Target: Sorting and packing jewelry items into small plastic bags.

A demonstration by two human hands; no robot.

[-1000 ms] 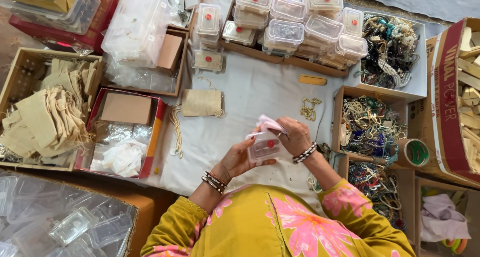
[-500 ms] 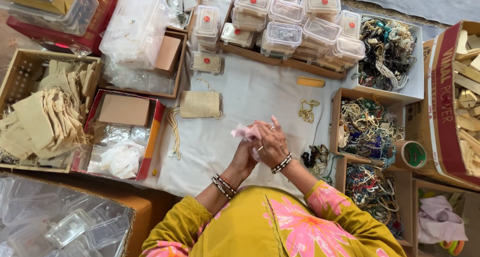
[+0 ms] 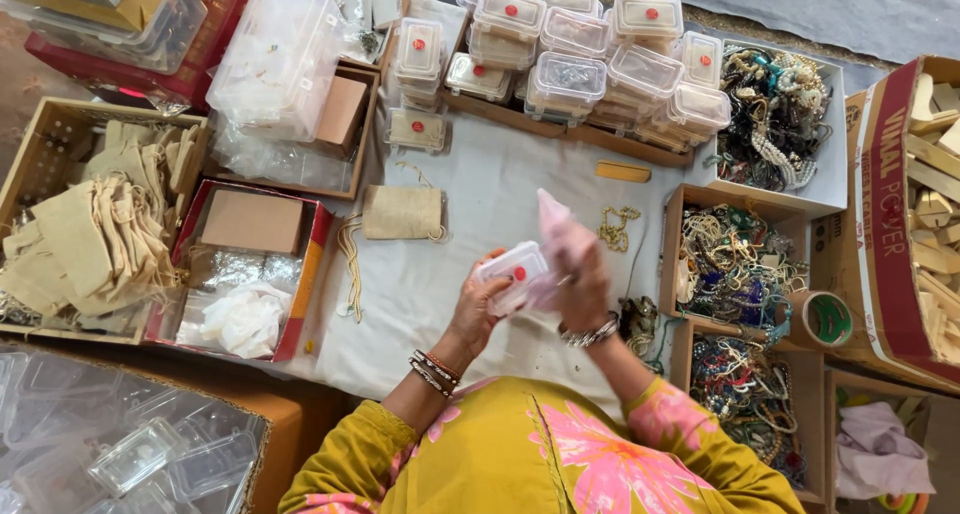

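Observation:
My left hand (image 3: 478, 309) holds a small clear plastic box (image 3: 512, 268) with a red dot on its lid, above the white cloth (image 3: 500, 189). My right hand (image 3: 583, 284) grips a pale pink cloth (image 3: 556, 229) pressed against the box's right side. Bangles circle both wrists. A small beige drawstring pouch (image 3: 402, 212) lies on the cloth just beyond my hands, and a gold chain (image 3: 618, 229) lies to the right of the pink cloth.
Stacked clear lidded boxes (image 3: 570, 49) fill the far side. Cardboard trays of beaded jewellery (image 3: 735, 264) stand at right, beside a tape roll (image 3: 827, 320). Beige pouches (image 3: 80, 229) fill a box at left. Empty clear boxes (image 3: 120, 454) sit near left.
My hands shifted slightly, left then back right. The clear box now shows in my left hand with the pink cloth raised against it.

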